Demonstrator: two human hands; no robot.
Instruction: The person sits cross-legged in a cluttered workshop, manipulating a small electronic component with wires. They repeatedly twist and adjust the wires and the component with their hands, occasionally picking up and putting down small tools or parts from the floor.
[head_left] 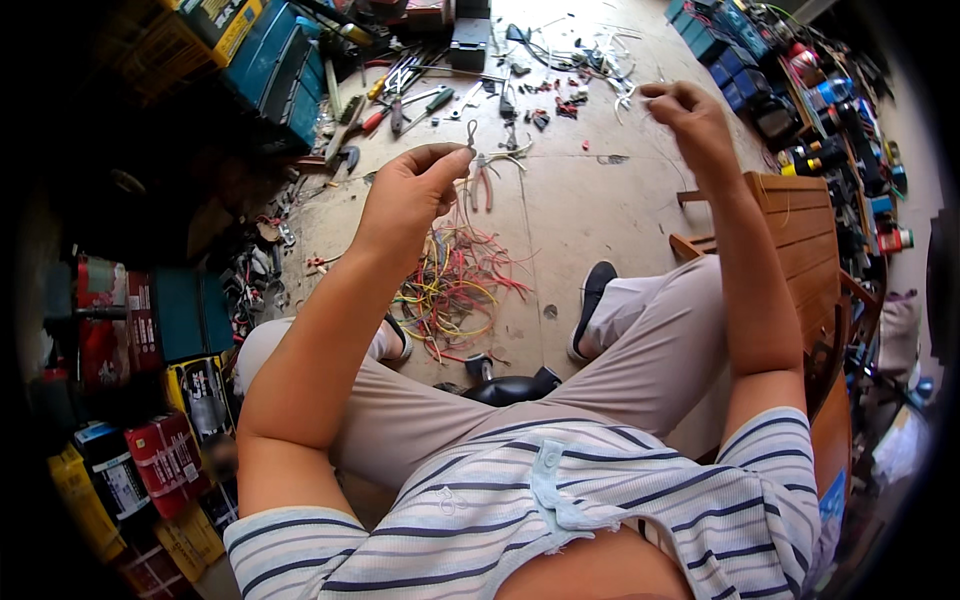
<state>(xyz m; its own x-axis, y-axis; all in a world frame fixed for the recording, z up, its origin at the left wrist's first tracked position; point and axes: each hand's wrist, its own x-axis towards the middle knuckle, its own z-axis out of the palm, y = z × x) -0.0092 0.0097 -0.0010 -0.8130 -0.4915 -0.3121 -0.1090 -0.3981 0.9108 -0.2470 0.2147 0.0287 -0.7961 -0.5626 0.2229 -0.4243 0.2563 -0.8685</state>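
My left hand (405, 195) is raised at centre-left, thumb and index pinching a small, dark looped piece of twisted wire (471, 136) that stands up from the fingertips. My right hand (700, 135) is raised at upper right with fingers curled and fingertips together; what they hold is too small to make out. Beyond my left hand, pliers with red handles (482, 185) lie on the floor. A tangle of red and yellow wires (450, 295) lies below it, between my feet.
Screwdrivers (436, 104) and scattered parts (545, 110) lie on the floor ahead. Stacked boxes (168, 455) and dark teal cases (260, 85) line the left. A wooden folding chair (785, 225) stands at my right, beside shelves of assorted items. My legs frame the floor area.
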